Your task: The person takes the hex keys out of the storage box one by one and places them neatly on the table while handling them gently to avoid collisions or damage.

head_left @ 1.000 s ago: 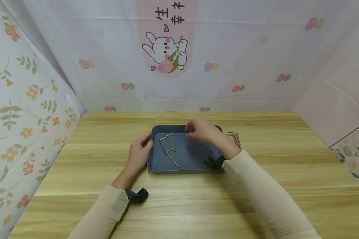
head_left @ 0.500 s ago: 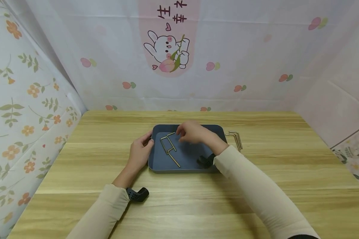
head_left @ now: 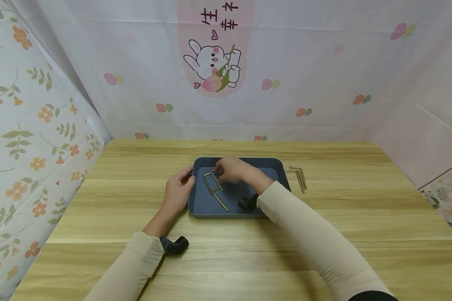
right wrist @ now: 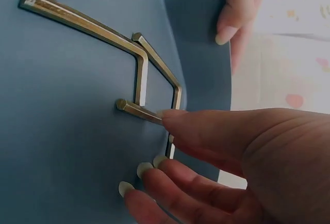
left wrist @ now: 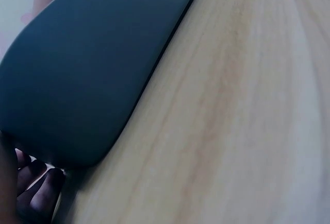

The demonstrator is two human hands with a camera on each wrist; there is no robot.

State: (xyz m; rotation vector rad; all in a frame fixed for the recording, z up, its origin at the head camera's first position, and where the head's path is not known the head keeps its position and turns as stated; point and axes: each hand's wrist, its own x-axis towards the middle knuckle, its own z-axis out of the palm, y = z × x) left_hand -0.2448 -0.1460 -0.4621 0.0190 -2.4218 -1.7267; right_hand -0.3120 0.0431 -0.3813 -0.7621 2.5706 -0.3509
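Note:
A dark blue-grey tray (head_left: pixel 241 215) holds three L-shaped brass-coloured hex keys in its left part. My left hand (head_left: pixel 177 192) grips the tray's left side, thumb at the rim; the left wrist view shows the tray's outer wall (left wrist: pixel 93 64) and some fingers below it. My right hand (head_left: pixel 235 169) reaches into the tray from the right. In the right wrist view its thumb (right wrist: pixel 180 123) lies on one hex key (right wrist: pixel 133 110), pinching it, with the opposing fingertip mostly hidden. Another hex key (right wrist: pixel 82 22) lies beside it, and a third (right wrist: pixel 160 64) lies behind.
Three more hex keys (head_left: pixel 300 180) lie on the wooden table (head_left: pixel 226 259), right of the tray. A white printed cloth (head_left: pixel 309 54) hangs behind the table, and a floral cloth (head_left: pixel 34 138) hangs on the left.
My right hand has moved left across the tray to the hex keys, and its thumb and fingers have closed on one. My left hand has kept its grip on the tray.

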